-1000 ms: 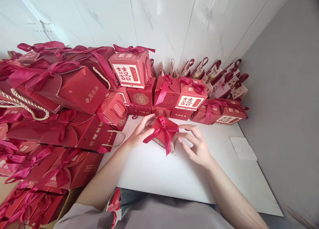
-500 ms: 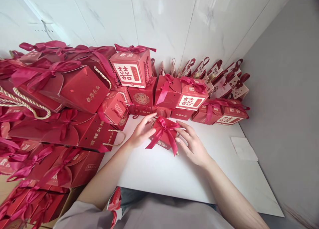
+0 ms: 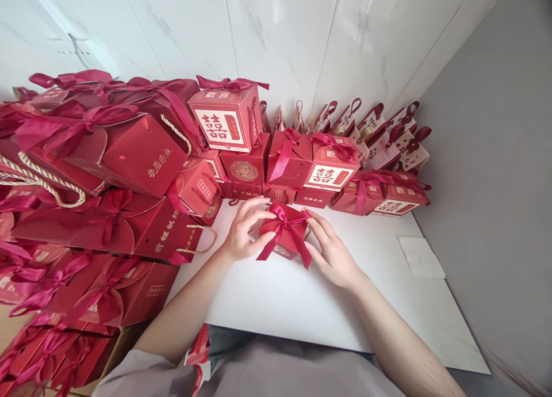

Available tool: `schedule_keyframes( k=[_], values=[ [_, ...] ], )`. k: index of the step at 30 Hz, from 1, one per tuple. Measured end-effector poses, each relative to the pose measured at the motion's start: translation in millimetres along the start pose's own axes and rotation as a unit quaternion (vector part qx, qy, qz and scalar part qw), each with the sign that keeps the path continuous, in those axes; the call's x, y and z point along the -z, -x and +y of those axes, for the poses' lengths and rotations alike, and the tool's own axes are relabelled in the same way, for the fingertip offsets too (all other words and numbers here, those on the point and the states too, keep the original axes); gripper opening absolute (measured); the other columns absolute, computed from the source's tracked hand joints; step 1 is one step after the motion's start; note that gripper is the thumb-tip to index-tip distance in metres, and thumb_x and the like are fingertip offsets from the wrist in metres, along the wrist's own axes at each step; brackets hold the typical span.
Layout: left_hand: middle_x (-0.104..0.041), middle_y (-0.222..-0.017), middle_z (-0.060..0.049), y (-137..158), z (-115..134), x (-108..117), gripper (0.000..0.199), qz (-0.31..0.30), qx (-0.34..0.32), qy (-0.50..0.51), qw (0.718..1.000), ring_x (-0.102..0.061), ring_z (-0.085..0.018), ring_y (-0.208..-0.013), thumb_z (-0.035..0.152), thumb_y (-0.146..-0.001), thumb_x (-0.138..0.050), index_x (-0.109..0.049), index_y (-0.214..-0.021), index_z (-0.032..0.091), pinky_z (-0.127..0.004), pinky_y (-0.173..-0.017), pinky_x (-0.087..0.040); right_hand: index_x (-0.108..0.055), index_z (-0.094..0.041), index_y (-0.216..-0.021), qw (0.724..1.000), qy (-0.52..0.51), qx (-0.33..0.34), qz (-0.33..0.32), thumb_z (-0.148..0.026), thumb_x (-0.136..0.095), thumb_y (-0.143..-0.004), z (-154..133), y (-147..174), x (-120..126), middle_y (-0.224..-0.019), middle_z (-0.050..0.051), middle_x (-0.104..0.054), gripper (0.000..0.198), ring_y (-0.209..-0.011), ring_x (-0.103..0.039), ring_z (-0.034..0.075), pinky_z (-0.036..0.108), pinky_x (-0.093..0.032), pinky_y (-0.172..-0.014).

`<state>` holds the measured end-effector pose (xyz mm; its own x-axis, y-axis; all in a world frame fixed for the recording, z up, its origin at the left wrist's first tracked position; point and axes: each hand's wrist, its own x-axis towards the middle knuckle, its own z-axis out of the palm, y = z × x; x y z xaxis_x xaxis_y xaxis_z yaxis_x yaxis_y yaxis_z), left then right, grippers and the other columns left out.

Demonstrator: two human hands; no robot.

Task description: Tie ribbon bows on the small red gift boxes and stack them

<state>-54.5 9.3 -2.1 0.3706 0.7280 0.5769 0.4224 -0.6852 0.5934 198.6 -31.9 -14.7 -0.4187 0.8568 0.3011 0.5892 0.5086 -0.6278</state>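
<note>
A small red gift box [image 3: 279, 251] sits on the white table [image 3: 284, 305] in front of me, tied on top with a magenta ribbon bow [image 3: 283, 220] whose two tails hang over the front. My left hand [image 3: 248, 231] is curled at the box's left side, thumb and index finger at the bow's left edge. On the opposite side, my right hand [image 3: 332, 248] holds the box's right edge, with its index fingertip by the right ribbon loop. The fingers hide both sides of the box, where a bit of twisted cord shows at the left.
Stacked red gift boxes [image 3: 150, 155] with ribbons and rope handles crowd the left. More boxes [image 3: 330, 172] line the back, before small handled bags [image 3: 373, 121] against the tiled wall [image 3: 276, 34]. A white paper square [image 3: 420, 256] lies at right, near the grey wall [image 3: 495, 172].
My left hand has moved slightly over the box's top-left edge, its fingers more curled toward the bow. The ribbon tails have shifted a little right. My right hand stays at the box's right side.
</note>
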Motion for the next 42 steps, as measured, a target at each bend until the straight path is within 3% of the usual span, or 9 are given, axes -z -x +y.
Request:
schedule_keyframes(
  k=[10, 18, 20, 30, 37, 42],
  values=[
    [-0.049, -0.139, -0.011, -0.1, 5.8, 0.3, 0.048, -0.028, -0.050, -0.132, 0.990, -0.046, -0.031, -0.130, 0.024, -0.082, -0.054, -0.057, -0.130, 0.024, -0.052, -0.109, -0.039, -0.025, -0.027, -0.150, 1.000, 0.007, 0.014, -0.004, -0.039, -0.042, -0.099, -1.9, -0.8, -1.3, -0.155, 0.011, -0.030, 0.055, -0.140, -0.034, 0.026, 0.047, -0.038, -0.114],
    [-0.051, -0.138, -0.014, -0.6, 11.6, 1.8, 0.038, -0.019, -0.033, -0.198, 0.980, -0.047, -0.032, -0.130, 0.028, -0.080, -0.057, -0.060, -0.117, 0.019, -0.050, -0.108, -0.040, -0.030, -0.026, -0.148, 1.000, 0.008, 0.011, -0.001, -0.039, -0.043, -0.100, -3.7, -0.8, -0.7, -0.154, 0.012, -0.031, 0.051, -0.138, -0.038, 0.028, 0.050, -0.040, -0.112],
    [-0.051, -0.138, -0.014, -0.7, 11.8, 2.3, 0.035, -0.025, -0.024, -0.201, 0.979, -0.047, -0.031, -0.130, 0.028, -0.081, -0.057, -0.061, -0.115, 0.018, -0.049, -0.108, -0.040, -0.031, -0.026, -0.147, 1.000, 0.007, 0.009, 0.000, -0.039, -0.043, -0.100, -3.9, -0.8, -0.5, -0.154, 0.012, -0.031, 0.051, -0.138, -0.038, 0.028, 0.050, -0.040, -0.112],
    [-0.041, -0.148, -0.012, -2.1, 12.9, 3.0, 0.051, -0.072, -0.039, -0.158, 0.984, -0.043, -0.029, -0.134, 0.018, -0.086, -0.048, -0.051, -0.137, 0.021, -0.047, -0.111, -0.038, -0.034, -0.025, -0.146, 1.000, 0.010, 0.003, -0.014, -0.040, -0.042, -0.100, -3.6, -0.1, -1.0, -0.155, 0.011, -0.030, 0.049, -0.137, -0.039, 0.027, 0.046, -0.040, -0.112],
    [-0.049, -0.141, -0.013, -0.3, 11.5, 2.9, 0.041, -0.042, -0.035, -0.168, 0.984, -0.049, -0.030, -0.128, 0.023, -0.084, -0.053, -0.058, -0.125, 0.020, -0.048, -0.107, -0.043, -0.036, -0.024, -0.144, 1.000, 0.005, 0.000, -0.015, -0.040, -0.042, -0.100, -5.5, -1.7, 0.5, -0.153, 0.012, -0.033, 0.047, -0.135, -0.042, 0.026, 0.046, -0.042, -0.111],
    [-0.038, -0.153, -0.013, -2.3, 10.7, 4.5, 0.047, -0.103, -0.036, -0.164, 0.980, -0.036, -0.031, -0.140, 0.019, -0.086, -0.046, -0.053, -0.132, 0.018, -0.051, -0.113, -0.036, -0.035, -0.025, -0.144, 1.000, 0.008, 0.010, -0.011, -0.040, -0.043, -0.099, -6.2, -2.3, -0.6, -0.152, 0.012, -0.035, 0.048, -0.136, -0.042, 0.027, 0.048, -0.042, -0.110]
  ],
)
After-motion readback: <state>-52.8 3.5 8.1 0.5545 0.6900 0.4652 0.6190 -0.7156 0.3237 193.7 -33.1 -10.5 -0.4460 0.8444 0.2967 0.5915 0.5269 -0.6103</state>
